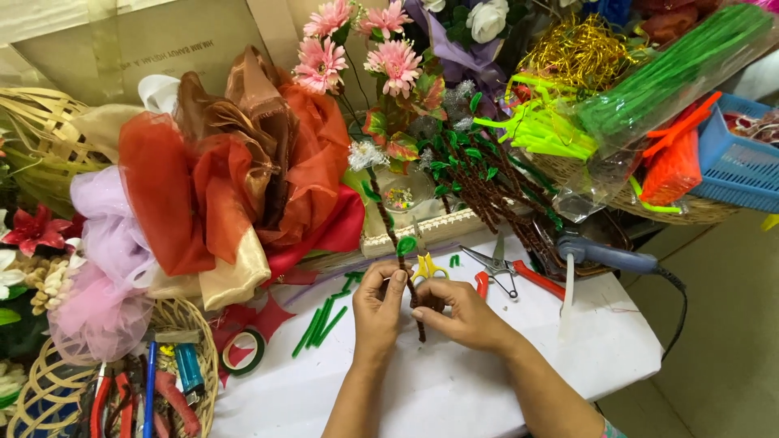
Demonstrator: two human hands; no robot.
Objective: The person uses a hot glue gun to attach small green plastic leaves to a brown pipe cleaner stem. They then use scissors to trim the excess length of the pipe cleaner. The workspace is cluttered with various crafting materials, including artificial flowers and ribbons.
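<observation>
Both hands meet over the white table [454,389], working one brown fuzzy stem [398,243]. The left hand [377,312] pinches the stem between thumb and fingers, and the right hand [462,316] closes on it just beside, lower down, near its bottom end. The stem rises from the hands up toward a white tuft [365,154]; one small green leaf [406,245] is already fixed on it just above the fingers. Below the grip it looks bare and twisted, so the wrapping seems partly done, with leaves on the upper stretch only, though the fingers hide the working spot and I cannot be sure.

Behind it stands a bunch of finished stems [479,178], the same rough brown with many glossy green leaves, which suggests several are complete. Short cut green tube pieces [320,320] lie loose on the table left of the hands, near a roll of green tape [243,350]. Yellow-handled scissors [426,266] and red-handled pliers [511,272] lie just behind the hands, and a grey glue gun [604,258] rests to the right.

Sheer orange and brown ribbon [235,170] billows at left, soft beside a stiff woven basket [195,341] of tools.
</observation>
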